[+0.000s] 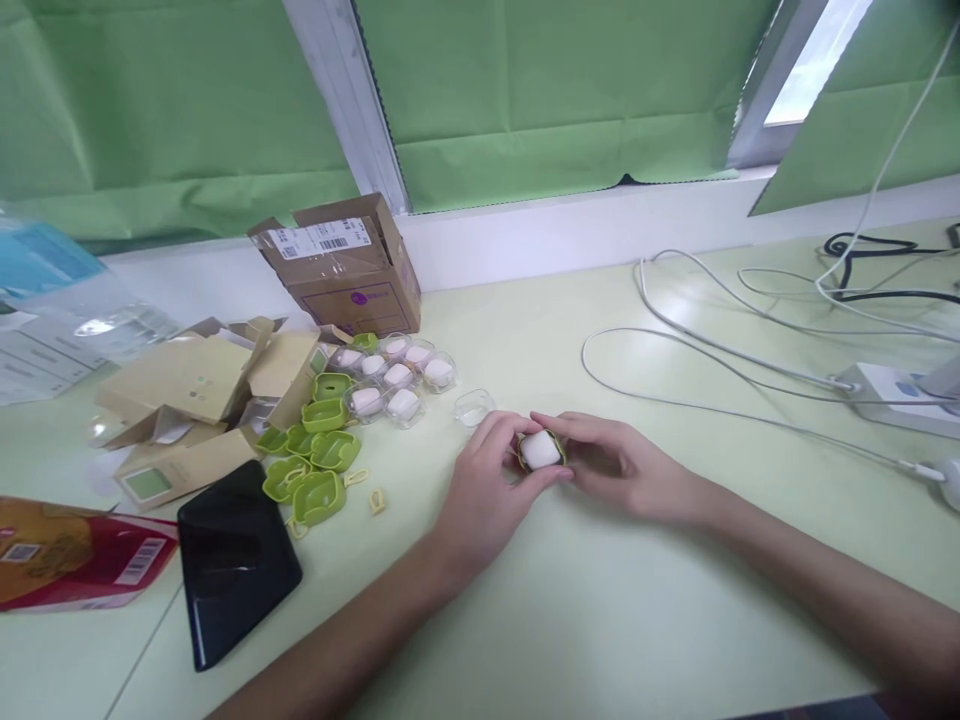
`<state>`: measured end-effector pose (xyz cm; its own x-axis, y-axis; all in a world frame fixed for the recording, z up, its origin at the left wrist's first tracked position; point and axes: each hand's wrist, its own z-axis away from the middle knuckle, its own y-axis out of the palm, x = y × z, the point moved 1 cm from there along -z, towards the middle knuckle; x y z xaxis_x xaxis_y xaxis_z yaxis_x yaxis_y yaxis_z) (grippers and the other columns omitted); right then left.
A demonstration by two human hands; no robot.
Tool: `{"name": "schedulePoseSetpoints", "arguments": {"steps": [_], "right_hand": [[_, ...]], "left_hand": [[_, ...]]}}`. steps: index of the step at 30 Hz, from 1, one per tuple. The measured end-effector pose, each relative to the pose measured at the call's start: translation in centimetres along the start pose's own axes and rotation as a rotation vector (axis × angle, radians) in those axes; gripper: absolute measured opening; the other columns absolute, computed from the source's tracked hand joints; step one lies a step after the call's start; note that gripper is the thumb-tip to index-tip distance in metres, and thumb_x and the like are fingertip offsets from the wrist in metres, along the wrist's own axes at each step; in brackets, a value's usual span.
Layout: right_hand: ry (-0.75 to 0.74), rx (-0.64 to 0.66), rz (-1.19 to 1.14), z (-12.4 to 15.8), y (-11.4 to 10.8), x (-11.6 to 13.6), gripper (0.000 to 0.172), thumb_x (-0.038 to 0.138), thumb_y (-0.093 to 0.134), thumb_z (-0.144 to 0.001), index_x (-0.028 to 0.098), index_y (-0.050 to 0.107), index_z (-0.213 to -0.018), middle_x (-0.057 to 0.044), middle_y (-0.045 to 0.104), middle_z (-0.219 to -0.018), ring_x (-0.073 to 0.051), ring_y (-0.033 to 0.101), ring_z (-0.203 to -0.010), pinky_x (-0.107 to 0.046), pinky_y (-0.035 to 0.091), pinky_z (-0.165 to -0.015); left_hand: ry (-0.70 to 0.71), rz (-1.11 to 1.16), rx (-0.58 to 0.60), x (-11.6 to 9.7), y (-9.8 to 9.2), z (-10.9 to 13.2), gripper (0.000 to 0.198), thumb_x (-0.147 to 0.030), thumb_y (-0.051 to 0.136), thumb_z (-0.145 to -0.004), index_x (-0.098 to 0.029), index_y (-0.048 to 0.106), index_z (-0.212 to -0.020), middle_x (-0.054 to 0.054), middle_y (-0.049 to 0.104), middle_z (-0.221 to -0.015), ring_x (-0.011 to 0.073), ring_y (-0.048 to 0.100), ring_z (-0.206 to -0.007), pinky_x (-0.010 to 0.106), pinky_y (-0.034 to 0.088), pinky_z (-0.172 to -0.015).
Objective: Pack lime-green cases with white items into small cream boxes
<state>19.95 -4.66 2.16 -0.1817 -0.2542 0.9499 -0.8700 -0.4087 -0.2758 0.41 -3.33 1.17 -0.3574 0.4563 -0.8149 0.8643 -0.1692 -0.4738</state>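
Between my two hands is a small white rounded case (540, 451) sitting in a green cover whose rim shows around it. My left hand (495, 480) closes on its left side, with fingers behind and thumb in front. The fingers of my right hand (611, 462) press against its right side. A clear plastic shell (474, 407) lies just beyond my left hand. Farther left are several white cases in clear shells (397, 376), and in front of them several green covers (318, 496). A small yellowish loop (376, 501) rests on the table beside those covers.
Opened cardboard packets (180, 380) and a brown box (360, 275) stand at the back left. A black tablet-like slab (236, 560) and a red packet (82, 555) lie at the left. White cables (690, 400) run to a power strip (892, 395) at the right.
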Motion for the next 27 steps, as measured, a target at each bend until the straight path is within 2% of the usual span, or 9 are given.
{"name": "schedulePoseSetpoints", "arguments": {"steps": [2, 4, 7, 11, 14, 18, 24, 27], "right_hand": [[0.003, 0.038, -0.057, 0.17, -0.31, 0.12, 0.045, 0.029, 0.059, -0.096, 0.033, 0.059, -0.14, -0.005, 0.067, -0.124, -0.022, 0.063, -0.107, -0.045, 0.052, -0.096], [0.026, 0.036, -0.09, 0.19, -0.37, 0.26, 0.041, 0.033, 0.057, -0.098, 0.032, 0.062, -0.138, -0.005, 0.069, -0.121, -0.023, 0.064, -0.108, -0.046, 0.052, -0.098], [0.057, -0.005, -0.08, 0.03, 0.05, 0.38, 0.035, 0.037, 0.058, -0.099, 0.027, 0.067, -0.13, -0.006, 0.071, -0.111, -0.023, 0.065, -0.104, -0.043, 0.053, -0.095], [0.037, -0.027, -0.056, -0.11, 0.54, 0.2, 0.033, 0.037, 0.058, -0.099, 0.024, 0.07, -0.127, -0.007, 0.072, -0.107, -0.022, 0.066, -0.101, -0.04, 0.055, -0.091], [0.031, -0.014, -0.066, -0.08, 0.5, 0.08, 0.033, 0.038, 0.06, -0.098, 0.025, 0.07, -0.127, -0.007, 0.072, -0.111, -0.023, 0.066, -0.101, -0.041, 0.055, -0.092], [0.039, -0.039, -0.059, -0.06, 0.37, 0.25, 0.032, 0.037, 0.059, -0.098, 0.027, 0.071, -0.126, -0.006, 0.073, -0.108, -0.022, 0.067, -0.098, -0.041, 0.055, -0.091], [-0.058, -0.023, 0.132, 0.07, 0.42, 0.3, 0.031, 0.03, 0.05, -0.102, 0.025, 0.069, -0.126, -0.006, 0.073, -0.097, -0.02, 0.066, -0.087, -0.035, 0.056, -0.079], [-0.155, -0.065, 0.263, 0.27, 0.58, -0.05, 0.033, 0.021, 0.05, -0.101, 0.025, 0.067, -0.129, -0.005, 0.072, -0.096, -0.019, 0.067, -0.088, -0.033, 0.056, -0.082]], "left_hand": [[0.034, -0.027, 0.009, 0.17, -0.02, 0.05, 0.03, -0.03, 0.081, -0.081, -0.024, 0.065, -0.106, 0.004, 0.068, -0.109, 0.0198, 0.066, -0.096, 0.032, 0.058, -0.079], [0.066, -0.072, 0.02, 0.32, -0.06, 0.1, 0.027, -0.031, 0.077, -0.085, -0.024, 0.065, -0.108, 0.004, 0.07, -0.108, 0.0199, 0.067, -0.096, 0.032, 0.059, -0.079], [0.095, -0.154, 0.03, 0.56, -0.21, 0.13, 0.03, -0.035, 0.075, -0.088, -0.024, 0.066, -0.114, 0.003, 0.074, -0.105, 0.0199, 0.07, -0.092, 0.034, 0.059, -0.082], [0.142, -0.224, 0.064, 0.83, -0.48, 0.15, 0.046, -0.037, 0.076, -0.087, -0.023, 0.064, -0.129, 0.005, 0.076, -0.11, 0.0223, 0.072, -0.095, 0.037, 0.059, -0.086], [0.213, -0.23, 0.063, 0.83, -0.56, 0.31, 0.043, -0.035, 0.071, -0.091, -0.024, 0.062, -0.133, 0.006, 0.075, -0.12, 0.0229, 0.072, -0.104, 0.038, 0.059, -0.092], [0.254, -0.241, 0.038, 0.73, -0.53, 0.53, 0.038, -0.032, 0.066, -0.095, -0.024, 0.063, -0.132, 0.007, 0.074, -0.123, 0.0221, 0.074, -0.103, 0.033, 0.062, -0.085], [0.362, -0.245, 0.002, 0.84, -0.46, 0.58, 0.037, -0.027, 0.062, -0.097, -0.02, 0.06, -0.133, 0.01, 0.07, -0.131, 0.0227, 0.072, -0.113, 0.032, 0.064, -0.091], [0.451, -0.302, -0.028, 0.76, -0.44, 0.57, 0.037, -0.026, 0.06, -0.098, -0.016, 0.058, -0.133, 0.014, 0.07, -0.13, 0.0223, 0.073, -0.111, 0.031, 0.064, -0.092]]}}
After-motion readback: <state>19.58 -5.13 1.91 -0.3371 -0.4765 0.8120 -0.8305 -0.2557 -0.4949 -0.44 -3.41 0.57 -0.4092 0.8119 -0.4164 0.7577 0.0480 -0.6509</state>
